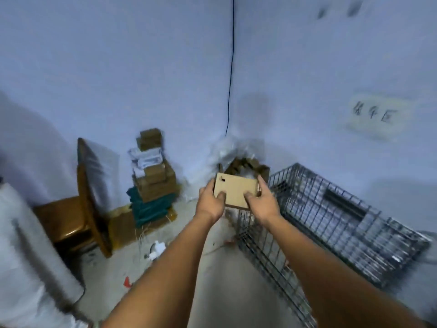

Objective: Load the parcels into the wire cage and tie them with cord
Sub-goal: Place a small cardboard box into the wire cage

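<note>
Both forearms reach toward the wire cage [331,223], which looks mostly unfilled, so loading seems barely begun and tying is still ahead. Left of the cage a stack of parcels [153,169] waits, while the left hand [210,200] and right hand [264,200] clamp a flat cardboard parcel [235,190] over the cage's near-left corner.

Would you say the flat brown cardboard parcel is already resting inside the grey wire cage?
No, the flat brown cardboard parcel is held up between the left hand and right hand, beside the grey wire cage.
</note>
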Demonstrator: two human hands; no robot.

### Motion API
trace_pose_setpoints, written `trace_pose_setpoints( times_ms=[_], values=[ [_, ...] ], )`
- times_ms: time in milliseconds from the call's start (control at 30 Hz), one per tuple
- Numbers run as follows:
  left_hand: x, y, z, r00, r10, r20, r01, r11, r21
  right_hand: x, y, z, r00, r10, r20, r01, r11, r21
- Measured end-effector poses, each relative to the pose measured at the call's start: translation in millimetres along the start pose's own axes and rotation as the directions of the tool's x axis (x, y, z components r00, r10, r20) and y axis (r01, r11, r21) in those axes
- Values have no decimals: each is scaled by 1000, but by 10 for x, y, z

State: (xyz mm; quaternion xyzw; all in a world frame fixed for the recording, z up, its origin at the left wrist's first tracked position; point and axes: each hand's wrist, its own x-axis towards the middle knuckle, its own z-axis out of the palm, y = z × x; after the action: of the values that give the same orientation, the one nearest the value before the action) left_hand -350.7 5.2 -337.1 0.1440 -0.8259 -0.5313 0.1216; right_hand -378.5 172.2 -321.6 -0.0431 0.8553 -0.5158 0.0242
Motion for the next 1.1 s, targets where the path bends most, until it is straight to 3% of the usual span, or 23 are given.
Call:
trace_pose_setpoints(
  times_ms=[200,400,600,800,1100],
  values=[
    [162,1861,-628,991,133,-29,-132,991,33,89,-1500,-1131,985,-142,-95,142,990,-7],
    [-20,2651,-872,984,176,-39,-176,984,5,103,-2000,-1603,987,-118,-109,128,987,93],
    [209,2918,-990,985,163,-58,-163,987,7,309,-2335,-1664,979,-143,-143,154,985,72],
    [963,2947,-1024,981,186,-48,-185,983,17,1009,-2535,-1437,972,-157,-175,162,987,18],
    [2486,2786,-714,967,194,167,-196,981,1,2217,-2444,-1180,971,-36,-237,33,999,-15]
  ],
)
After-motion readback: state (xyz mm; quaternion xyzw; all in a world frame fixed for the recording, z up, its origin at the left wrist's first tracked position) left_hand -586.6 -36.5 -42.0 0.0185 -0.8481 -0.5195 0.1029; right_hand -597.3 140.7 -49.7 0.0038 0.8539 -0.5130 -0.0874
